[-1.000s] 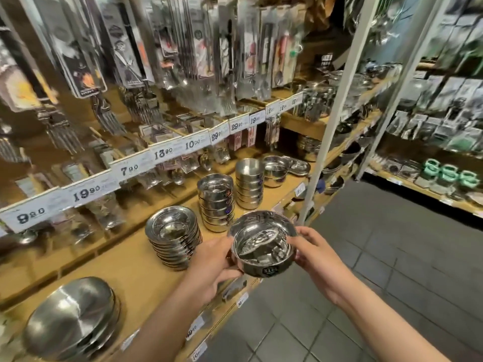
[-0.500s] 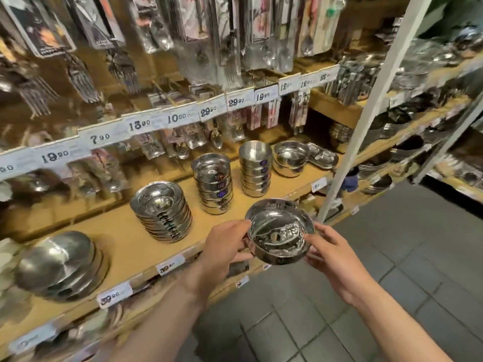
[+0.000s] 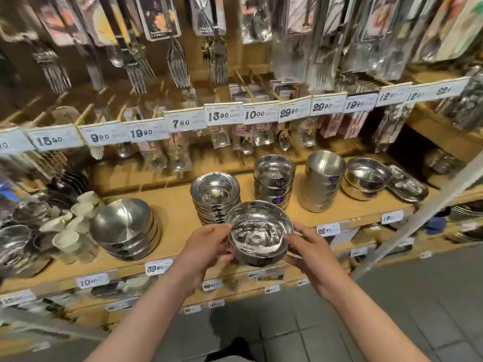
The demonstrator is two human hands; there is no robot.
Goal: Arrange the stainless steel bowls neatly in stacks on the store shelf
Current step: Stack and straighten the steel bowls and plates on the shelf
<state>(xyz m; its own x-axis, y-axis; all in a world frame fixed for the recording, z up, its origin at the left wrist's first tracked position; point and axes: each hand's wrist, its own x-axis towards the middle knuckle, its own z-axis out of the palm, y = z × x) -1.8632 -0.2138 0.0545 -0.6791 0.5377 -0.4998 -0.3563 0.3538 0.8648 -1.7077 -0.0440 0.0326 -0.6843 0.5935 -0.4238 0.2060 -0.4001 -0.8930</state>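
A small stainless steel bowl (image 3: 258, 233) is held between both hands over the front edge of the wooden shelf (image 3: 180, 218). My left hand (image 3: 206, 246) grips its left rim; my right hand (image 3: 311, 253) holds its right side with curled fingers. Behind it on the shelf stand a stack of shallow bowls (image 3: 215, 195), a stack of straight-sided bowls (image 3: 274, 181), a taller stack (image 3: 322, 180) and a pair of wider bowls (image 3: 364, 180). A stack of large tilted bowls (image 3: 125, 228) sits to the left.
Oval steel trays (image 3: 406, 185) lie at the shelf's right end. White cups (image 3: 70, 226) crowd the left. Packaged forks and spoons hang above behind a row of price tags (image 3: 222, 116). A white upright post (image 3: 428, 212) slants at right. Lower shelves and grey floor tiles lie below.
My view has swung left to face the shelf more squarely. The bowl in both hands has come in front of the shallow stack, closer to the shelf's front edge.
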